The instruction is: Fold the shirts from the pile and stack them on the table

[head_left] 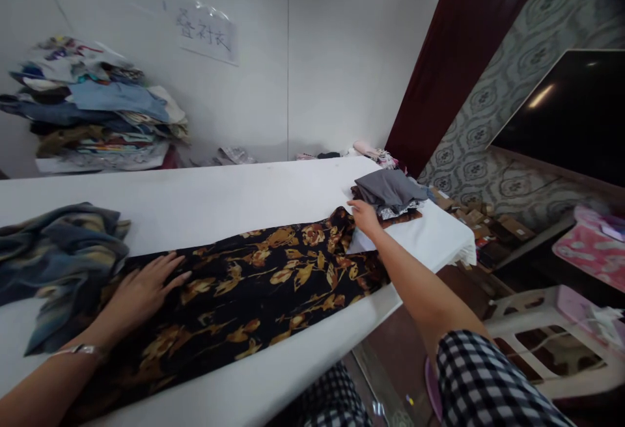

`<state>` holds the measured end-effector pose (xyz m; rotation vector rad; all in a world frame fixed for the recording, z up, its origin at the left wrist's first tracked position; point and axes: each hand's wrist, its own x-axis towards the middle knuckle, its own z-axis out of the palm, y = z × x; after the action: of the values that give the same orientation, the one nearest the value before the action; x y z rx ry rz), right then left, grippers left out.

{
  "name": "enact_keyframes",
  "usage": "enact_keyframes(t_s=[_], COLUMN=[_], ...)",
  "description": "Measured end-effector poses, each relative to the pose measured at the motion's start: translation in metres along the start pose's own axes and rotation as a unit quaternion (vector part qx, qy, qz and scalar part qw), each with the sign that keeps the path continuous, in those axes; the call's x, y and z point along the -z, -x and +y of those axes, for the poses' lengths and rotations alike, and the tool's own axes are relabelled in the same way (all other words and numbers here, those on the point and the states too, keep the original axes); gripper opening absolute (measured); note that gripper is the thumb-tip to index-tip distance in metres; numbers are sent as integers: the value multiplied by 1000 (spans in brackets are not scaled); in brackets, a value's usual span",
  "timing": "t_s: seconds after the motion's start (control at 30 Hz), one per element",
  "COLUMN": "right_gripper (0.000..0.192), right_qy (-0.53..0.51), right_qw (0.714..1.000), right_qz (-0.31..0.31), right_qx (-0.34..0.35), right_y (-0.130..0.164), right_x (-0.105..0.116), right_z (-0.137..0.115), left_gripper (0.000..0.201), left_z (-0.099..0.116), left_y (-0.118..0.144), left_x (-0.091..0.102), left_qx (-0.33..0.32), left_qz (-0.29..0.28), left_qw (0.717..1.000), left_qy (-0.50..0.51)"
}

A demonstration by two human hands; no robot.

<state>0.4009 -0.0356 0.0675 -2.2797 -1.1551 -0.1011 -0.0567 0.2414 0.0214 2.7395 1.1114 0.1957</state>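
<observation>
A long black garment (273, 277) with a gold and brown floral print lies stretched across the white table. My left hand (146, 287) rests flat on its left part, fingers spread. At the far right end, my right hand (365, 215) has its fingers closed at the garment's upper edge, where the cloth bunches up and a white patch shows beside it. Just beyond that hand is a small pile topped by dark grey folded cloth (390, 189). Left of my left hand lies a crumpled blue-grey and tan garment (58, 251).
A tall stack of clothes (102, 105) stands behind the table (209, 199) at the left, under a paper sign (208, 33) on the wall. Pink cloth (371, 151) lies at the back right corner. A plastic stool (547, 342) and cardboard boxes (510, 226) stand right of the table.
</observation>
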Motion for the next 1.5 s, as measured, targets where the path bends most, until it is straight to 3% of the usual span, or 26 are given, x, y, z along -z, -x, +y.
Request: enact_keyframes(t_s=[0.1,0.2,0.3,0.37,0.53,0.83,0.9,1.0,1.07,1.2,1.3,1.4,1.5], right_gripper=[34,27,23,25,25,21,19,16,19,42,55,59,52], right_qy=[21,16,1,-12,-38,-144,-208,-338,-366,-258,-157,-45,85], right_qw=[998,996,992,989,985,986,975,937,924,961,986,990,973], right_qz=[-28,-76,-125,-150,-168,-80,-67,-62,-77,-60,-48,-96,-160], right_qx=[-49,-38,-21,-14,-11,-23,-30,-56,-80,-79,6,97,140], right_y=[-8,-12,-15,-17,-16,15,18,17,13,1,-6,-11,-10], right_x=[22,21,8,2,3,19,22,24,22,13,7,2,3], right_z=[18,24,20,17,26,48,49,48,45,38,30,17,1], left_gripper=[64,64,59,59,47,46,44,48,51,53,50,48,35], left_z=[13,41,68,75,70,71,69,67,69,87,118,153,178], left_y=[-3,-1,4,7,12,12,12,11,9,11,20,31,35], left_x=[16,25,11,-4,-22,-21,-24,-25,-23,-9,-1,-2,-11], left_qx=[28,-17,-108,-119,-142,-135,-142,-129,-112,-103,-164,-245,-280], left_qz=[52,100,63,24,-2,13,14,5,6,79,112,84,43], left_qw=[997,994,992,992,988,989,987,989,992,991,980,965,958], left_qy=[47,29,-19,-45,-55,-65,-74,-74,-64,-28,9,36,34])
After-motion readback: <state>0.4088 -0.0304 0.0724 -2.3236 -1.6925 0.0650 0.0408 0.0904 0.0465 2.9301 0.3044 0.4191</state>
